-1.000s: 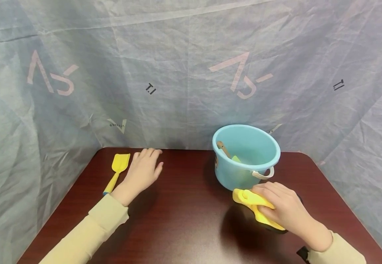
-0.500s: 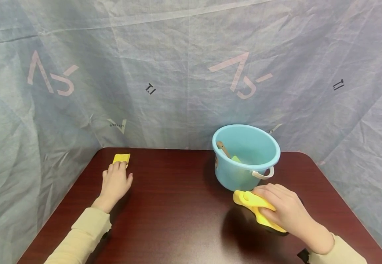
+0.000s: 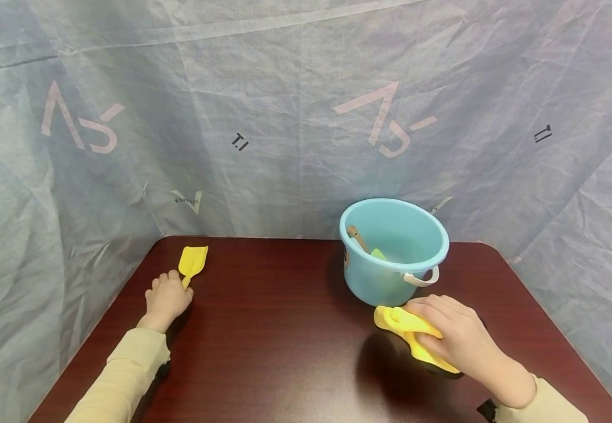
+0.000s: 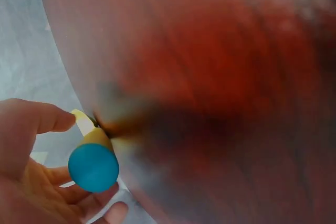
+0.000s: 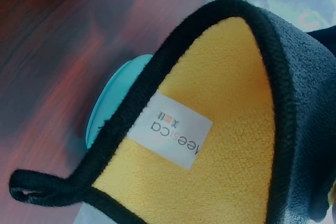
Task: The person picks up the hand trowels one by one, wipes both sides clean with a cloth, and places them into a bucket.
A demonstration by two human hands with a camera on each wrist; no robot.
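Observation:
At the table's left side my left hand has thumb and fingers around the handle of a yellow toy shovel, whose blade points to the back edge. The left wrist view shows the handle's round blue end between thumb and fingers. My right hand grips a bunched yellow cloth in front of the bucket. Up close, this cloth is yellow plush with black edging, a hanging loop, a white label and a dark grey reverse. Its folds hide part of the right fingers.
A light blue bucket with a white handle stands at the back right, a brown-handled tool and something pale green inside it. Grey sheeting hangs behind the dark red table and along its sides.
My left hand has moved left and down, from right of the shovel over its blade to its handle, and its fingers have curled there. The right hand and cloth have barely moved.

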